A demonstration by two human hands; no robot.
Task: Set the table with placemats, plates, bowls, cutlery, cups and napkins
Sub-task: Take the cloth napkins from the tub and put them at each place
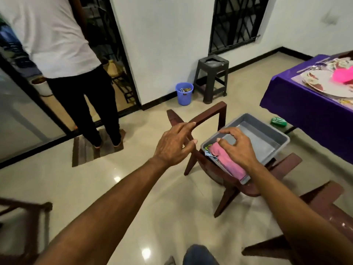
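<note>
Right hand point(236, 146), fingers curled, touches the folded pink napkin point(228, 161) at the bin's point(267, 134) 7 o'clock corner; grip unconfirmed. Left hand point(172, 144) wide, empty. Napkin probably soft, light: pinch the folded edge.

Both arms are bare all the way up, with no sleeves to see. The left hand point(172, 144) and the right hand point(236, 148) wear no rings, watch or gloves. Low down, a knee point(200, 255) shows blue jeans.
</note>
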